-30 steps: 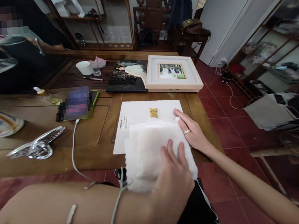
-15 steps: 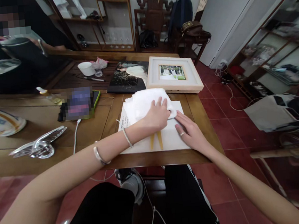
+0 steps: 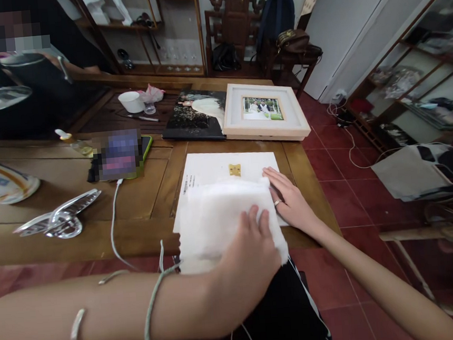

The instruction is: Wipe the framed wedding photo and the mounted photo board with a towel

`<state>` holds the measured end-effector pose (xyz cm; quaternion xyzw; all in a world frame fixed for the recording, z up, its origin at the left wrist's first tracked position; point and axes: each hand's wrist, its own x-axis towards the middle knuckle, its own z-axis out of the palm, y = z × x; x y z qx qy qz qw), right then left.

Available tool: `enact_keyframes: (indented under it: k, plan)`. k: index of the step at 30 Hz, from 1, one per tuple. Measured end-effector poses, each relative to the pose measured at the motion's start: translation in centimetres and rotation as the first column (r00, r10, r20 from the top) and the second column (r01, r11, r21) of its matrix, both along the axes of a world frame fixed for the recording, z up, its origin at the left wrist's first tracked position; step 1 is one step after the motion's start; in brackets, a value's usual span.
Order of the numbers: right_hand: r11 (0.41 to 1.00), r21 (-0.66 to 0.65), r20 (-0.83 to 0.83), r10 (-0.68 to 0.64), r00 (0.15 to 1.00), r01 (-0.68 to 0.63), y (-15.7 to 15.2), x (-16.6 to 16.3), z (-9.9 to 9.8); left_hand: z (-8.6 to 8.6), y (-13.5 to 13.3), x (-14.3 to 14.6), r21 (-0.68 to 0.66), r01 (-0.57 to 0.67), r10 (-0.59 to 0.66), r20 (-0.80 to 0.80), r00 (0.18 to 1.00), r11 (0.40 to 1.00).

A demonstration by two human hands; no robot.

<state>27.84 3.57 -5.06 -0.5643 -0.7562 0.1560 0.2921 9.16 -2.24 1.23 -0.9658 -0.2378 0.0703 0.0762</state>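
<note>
A white cloth (image 3: 223, 218) covers the near part of a white board (image 3: 206, 164) that lies at the table's front edge. My left hand (image 3: 252, 242) grips the cloth from above, fingers bent and slightly apart, its thumb hidden; the cloth hangs over the near edge. At the board's right side rests my right hand (image 3: 288, 199), open, fingers stretched out along the edge and touching the cloth's corner. Beyond the cloth shows a small gold metal bracket (image 3: 235, 169) on the board. A printed barcode label (image 3: 185, 187) is at its left side.
Behind the board lie a dark photo panel (image 3: 193, 114) and a pale wooden picture frame (image 3: 297, 116). To the left are a phone (image 3: 145, 145) with a white cable (image 3: 114, 222), a shiny winged metal ornament (image 3: 62, 216) and a dropper bottle (image 3: 75, 143). A person stands at the far left.
My left hand has drawn the cloth from the board's far part toward me, uncovering the gold bracket. The cloth now lies more spread out. My right hand stays at the right edge.
</note>
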Motion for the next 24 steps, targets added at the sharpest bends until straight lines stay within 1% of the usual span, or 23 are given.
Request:
enact_keyframes:
  k: [2,4,6,7,8,10,11,12,14,16,18,20,22,24]
  plan:
    - [1.000,0.003,-0.003,-0.005,1.000,0.005,0.0,0.0,0.0,0.6,2.7,0.2,-0.037,-0.032,0.032,-0.006,0.999,0.999]
    - [1.000,0.011,-0.014,0.008,1.000,-0.008,-0.1,0.0,0.0,1.0,6.5,0.4,-0.049,-0.079,0.079,0.006,0.997,0.996]
    - [1.000,0.016,-0.028,0.015,1.000,-0.014,-0.1,0.0,0.1,0.9,10.5,0.4,-0.081,-0.099,0.100,0.014,0.995,0.992]
    - [1.000,0.016,-0.031,0.012,0.999,-0.011,-0.2,0.0,0.1,0.7,12.2,0.3,-0.108,-0.106,0.108,0.007,0.994,0.988]
    - [1.000,0.014,-0.031,0.005,1.000,-0.005,-0.2,-0.1,0.2,0.5,13.7,0.2,-0.104,-0.118,0.121,0.024,0.992,0.988]
    - [1.000,0.003,-0.025,-0.006,1.000,0.006,-0.2,-0.1,0.3,-0.1,15.2,-0.2,-0.097,-0.132,0.136,0.030,0.990,0.986]
    - [1.000,-0.003,-0.021,-0.007,1.000,0.007,-0.2,-0.2,0.3,-0.3,15.2,-0.4,-0.084,-0.141,0.144,0.027,0.989,0.986]
    - [1.000,-0.006,-0.017,-0.010,1.000,0.009,-0.2,-0.2,0.3,-0.5,14.6,-0.6,-0.068,-0.144,0.146,0.021,0.989,0.987]
    - [1.000,-0.008,-0.008,-0.013,1.000,0.013,-0.2,-0.2,0.3,-0.7,12.2,-0.9,-0.018,-0.124,0.124,0.024,0.992,0.992]
    - [1.000,-0.008,0.004,-0.016,1.000,0.016,-0.1,-0.1,0.2,-0.7,8.5,-1.3,0.042,-0.070,0.068,0.044,0.997,0.997]
    - [1.000,-0.009,0.013,-0.018,1.000,0.018,-0.1,0.0,0.1,-0.8,4.4,-1.7,0.062,-0.030,0.027,0.039,0.999,0.998]
    - [1.000,-0.004,0.012,-0.006,1.000,0.006,-0.1,0.1,0.0,-0.9,0.9,-2.2,0.082,-0.009,0.002,0.080,0.997,0.997]
    - [1.000,0.008,0.001,0.020,1.000,-0.020,-0.1,0.2,-0.1,-0.9,-1.3,-2.8,0.083,0.020,-0.031,0.136,0.990,0.996]
    - [0.999,0.016,-0.008,0.035,0.999,-0.035,-0.1,0.2,-0.1,-0.7,-1.8,-3.1,0.060,0.051,-0.059,0.150,0.987,0.997]
